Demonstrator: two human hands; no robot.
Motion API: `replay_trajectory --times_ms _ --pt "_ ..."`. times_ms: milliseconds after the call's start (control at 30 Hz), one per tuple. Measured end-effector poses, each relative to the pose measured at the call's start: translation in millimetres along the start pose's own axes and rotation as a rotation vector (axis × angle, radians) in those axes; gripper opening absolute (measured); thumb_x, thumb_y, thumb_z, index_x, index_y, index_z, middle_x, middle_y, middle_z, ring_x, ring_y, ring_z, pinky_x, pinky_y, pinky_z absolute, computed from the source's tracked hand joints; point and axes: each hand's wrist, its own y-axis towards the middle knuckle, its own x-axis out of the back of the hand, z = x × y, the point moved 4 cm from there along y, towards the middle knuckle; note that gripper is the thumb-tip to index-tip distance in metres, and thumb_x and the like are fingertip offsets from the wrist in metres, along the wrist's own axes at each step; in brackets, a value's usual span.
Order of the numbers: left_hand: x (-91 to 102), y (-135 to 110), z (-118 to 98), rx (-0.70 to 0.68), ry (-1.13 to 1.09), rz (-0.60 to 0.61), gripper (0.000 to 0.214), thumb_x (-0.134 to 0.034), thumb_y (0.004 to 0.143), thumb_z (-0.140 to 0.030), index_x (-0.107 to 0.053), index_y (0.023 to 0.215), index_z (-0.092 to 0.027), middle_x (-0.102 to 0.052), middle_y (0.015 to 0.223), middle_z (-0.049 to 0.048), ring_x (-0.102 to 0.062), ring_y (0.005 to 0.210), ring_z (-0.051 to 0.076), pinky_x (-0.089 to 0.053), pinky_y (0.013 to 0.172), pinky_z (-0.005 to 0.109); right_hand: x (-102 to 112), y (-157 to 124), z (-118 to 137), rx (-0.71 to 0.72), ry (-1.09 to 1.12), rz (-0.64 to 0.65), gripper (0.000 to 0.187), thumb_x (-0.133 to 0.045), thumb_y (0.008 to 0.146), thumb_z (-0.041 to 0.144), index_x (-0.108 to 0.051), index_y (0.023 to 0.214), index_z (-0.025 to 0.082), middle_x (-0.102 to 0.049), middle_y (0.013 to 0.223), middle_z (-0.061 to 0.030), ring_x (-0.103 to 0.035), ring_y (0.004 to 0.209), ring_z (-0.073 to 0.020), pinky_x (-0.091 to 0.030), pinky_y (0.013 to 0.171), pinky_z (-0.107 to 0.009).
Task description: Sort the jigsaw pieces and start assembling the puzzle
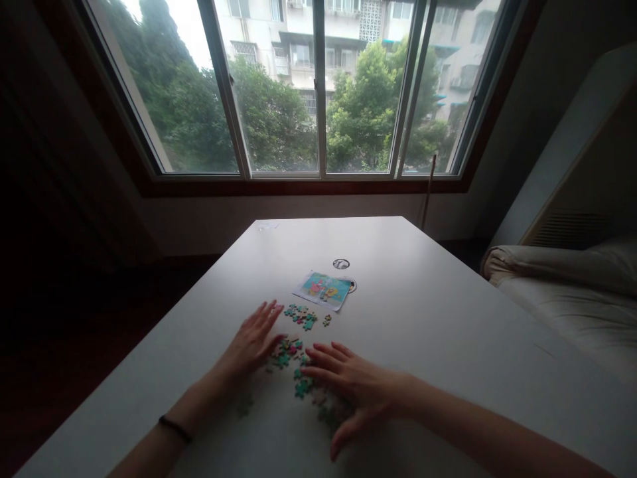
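Left hand [256, 332], one: fingers extended, palm down, grasping nothing visible, a dark wristband [175, 429] behind it. Right hand [355, 378], one: spread wide, thumb out, likewise with no grip to be seen. Puzzle pieces [284, 354], many, mostly green with touches of pink: one heap between the hands, at the left thumb and running to the right fingertips; more lie below the right palm, where shadow and blur leave it unclear whether the hand touches them. A second piece cluster [300, 315], just beyond the left fingertips; a small group [327, 320], ahead of the right fingers. Printed sheet [323, 289], farther ahead of both hands, overlapping a round disc [353, 285]. Support: white table [448, 345]. Risks, as judged: a broad sweep by the right palm could scatter or flip loose pieces on the smooth top; the left fingers, pushing forward, could drive the second cluster towards the sheet.
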Motion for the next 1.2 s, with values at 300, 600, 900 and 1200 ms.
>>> replay_trajectory --times_ms 300,600,900,1200 --pt "-11.9 -4.1 -11.5 -0.007 -0.023 0.115 0.062 -0.029 0.089 -0.056 -0.035 0.135 -0.014 -0.024 0.144 0.0121 -0.022 0.132 0.028 -0.025 0.106 0.044 -13.9 16.6 -15.8 -0.108 -0.122 -0.071 0.069 -0.043 0.084 0.056 -0.024 0.14 0.02 -0.02 0.146 -0.0131 -0.014 0.134 -0.0286 -0.015 0.108 -0.045" --pt "-8.2 -25.9 -68.0 -0.249 -0.15 0.191 0.088 -0.045 0.076 -0.068 -0.01 0.143 -0.022 -0.01 0.148 0.0106 -0.012 0.133 0.034 -0.022 0.106 0.049 3.7 26.9 -57.9 -0.296 -0.179 -0.235 0.063 -0.042 0.086 0.052 -0.033 0.136 0.013 -0.029 0.142 -0.0154 -0.022 0.132 -0.0279 -0.019 0.107 -0.045" --pt "-8.9 2.4 -41.2 -0.077 -0.12 -0.017 0.069 -0.023 0.086 -0.064 -0.023 0.14 -0.02 -0.017 0.147 0.0106 -0.013 0.134 0.03 -0.022 0.106 0.047 11.8 24.5 -56.9 -0.195 -0.105 -0.413 0.044 -0.044 0.089 0.04 -0.049 0.124 0.014 -0.049 0.13 -0.0114 -0.038 0.123 -0.0222 -0.03 0.104 -0.036" --pt "-20.4 40.6 -3.7 0.08 -0.155 0.086 0.07 -0.022 0.087 -0.063 -0.036 0.135 -0.014 -0.033 0.14 0.0131 -0.026 0.13 0.028 -0.022 0.106 0.047 11.8 23.7 -90.6 -0.502 -0.182 -0.415 0.037 -0.046 0.088 0.041 -0.054 0.118 0.021 -0.049 0.13 -0.0076 -0.035 0.125 -0.0292 -0.023 0.101 -0.055"
